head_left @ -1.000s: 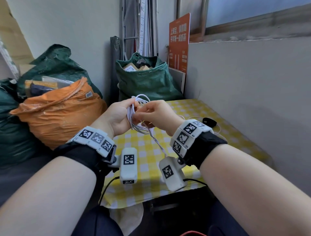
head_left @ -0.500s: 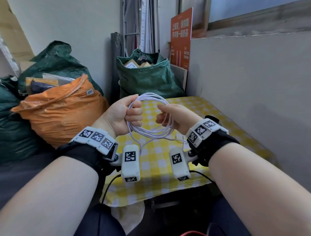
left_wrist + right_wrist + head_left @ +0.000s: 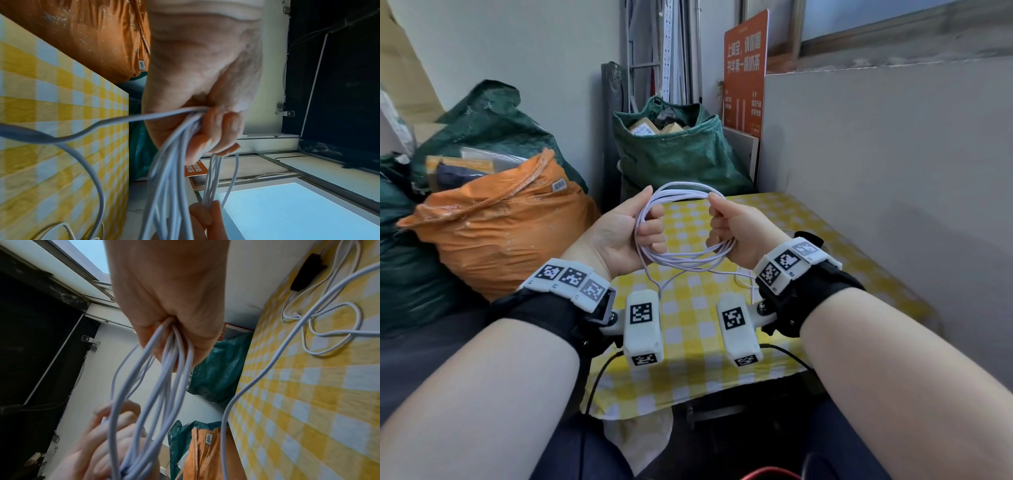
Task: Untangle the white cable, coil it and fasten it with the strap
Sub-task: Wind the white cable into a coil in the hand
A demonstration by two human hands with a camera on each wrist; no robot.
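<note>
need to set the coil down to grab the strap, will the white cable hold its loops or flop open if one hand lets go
Probably floppy: the white cable sags between the left hand and the right hand, so it has little stiffness. The loops look loose and uneven in the wrist views, so they would likely spread if released. It seems light; the loose tail curls freely on the checked tablecloth.

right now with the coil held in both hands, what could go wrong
1. Loose cable on the table lies in crossed loops, so pulling it in may tighten a knot.
2. The coil has nothing round it yet; if the left hand or right hand lets go, the turns may spring apart.
3. The black strap lies beside the loose cable and may get dragged.
</note>
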